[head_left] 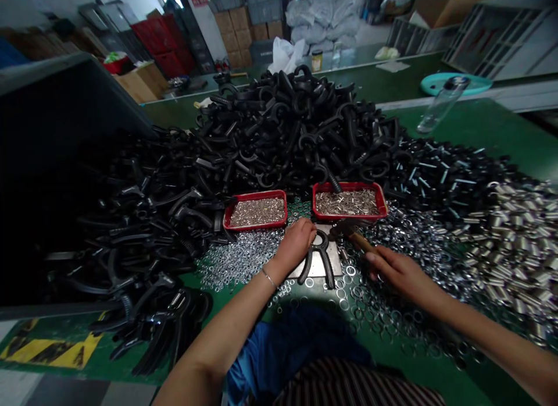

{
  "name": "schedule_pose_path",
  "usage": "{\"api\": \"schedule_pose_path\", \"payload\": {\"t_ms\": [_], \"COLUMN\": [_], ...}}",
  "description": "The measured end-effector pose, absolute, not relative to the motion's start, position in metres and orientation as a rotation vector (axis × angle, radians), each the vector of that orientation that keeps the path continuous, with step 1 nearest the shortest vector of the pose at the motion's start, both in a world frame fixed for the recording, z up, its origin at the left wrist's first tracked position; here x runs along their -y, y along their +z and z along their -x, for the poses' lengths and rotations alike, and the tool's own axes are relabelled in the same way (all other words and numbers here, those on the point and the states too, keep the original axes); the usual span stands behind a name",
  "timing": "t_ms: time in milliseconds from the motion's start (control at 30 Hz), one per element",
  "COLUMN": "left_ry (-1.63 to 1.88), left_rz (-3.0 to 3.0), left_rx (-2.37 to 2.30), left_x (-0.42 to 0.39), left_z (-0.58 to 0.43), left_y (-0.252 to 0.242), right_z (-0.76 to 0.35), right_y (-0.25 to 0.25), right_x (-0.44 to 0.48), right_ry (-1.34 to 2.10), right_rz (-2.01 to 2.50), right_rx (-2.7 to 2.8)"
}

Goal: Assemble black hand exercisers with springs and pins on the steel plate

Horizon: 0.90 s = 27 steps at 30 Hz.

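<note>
On a pale metal plate point(317, 265) lies a black two-legged part point(323, 257) with a round ring at its top and its legs toward me. My left hand point(299, 241) is at the upper left of that ring, its fingers pressed together; whatever is between the fingertips is hidden. My right hand point(390, 266) is wrapped round the wooden handle of a hammer point(361, 241), whose dark head is just right of the ring, near the plate's upper right corner. Two red trays of small metal pieces, the left tray point(255, 226) and the right tray point(350, 217), stand behind my hands.
A large heap of black parts point(288, 127) rises behind the trays. Metal rings point(244, 257) lie around the plate. Silvery cylinders point(518, 243) are piled at the right. A dark bin point(74, 68) stands at the left, and a clear bottle point(442, 105) at the back right.
</note>
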<state>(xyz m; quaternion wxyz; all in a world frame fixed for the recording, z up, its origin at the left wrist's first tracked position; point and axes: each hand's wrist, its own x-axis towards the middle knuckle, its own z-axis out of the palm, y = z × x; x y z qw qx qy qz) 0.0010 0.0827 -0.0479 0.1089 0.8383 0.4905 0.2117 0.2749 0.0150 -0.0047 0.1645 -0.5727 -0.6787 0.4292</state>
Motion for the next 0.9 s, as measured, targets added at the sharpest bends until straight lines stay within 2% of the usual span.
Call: {"api": "schedule_pose_path", "payload": {"t_ms": [133,300,433,900], "left_ry": [0.752,0.565,0.512,0.583], "left_rz": [-2.398,-2.573,-2.573,-2.535], "left_rx": [-1.504,-1.439,-1.489,-1.556], "left_x": [-0.054,-0.013,-0.007,-0.002], "left_z": [0.003,0.002,0.000,-0.008], "left_y": [-0.036,-0.037,-0.048,-0.043], "right_z": [-0.267,-0.245,-0.238,-0.245], "right_y": [0.024,0.036,0.027,0.018], "right_x": [-0.029,-0.053,-0.074,-0.074], "right_ry": [1.098,0.830,0.916,0.850], "right_rz": [1.569,1.581,1.533,1.527], "right_rx": [2.083,2.197,2.408,2.363]}}
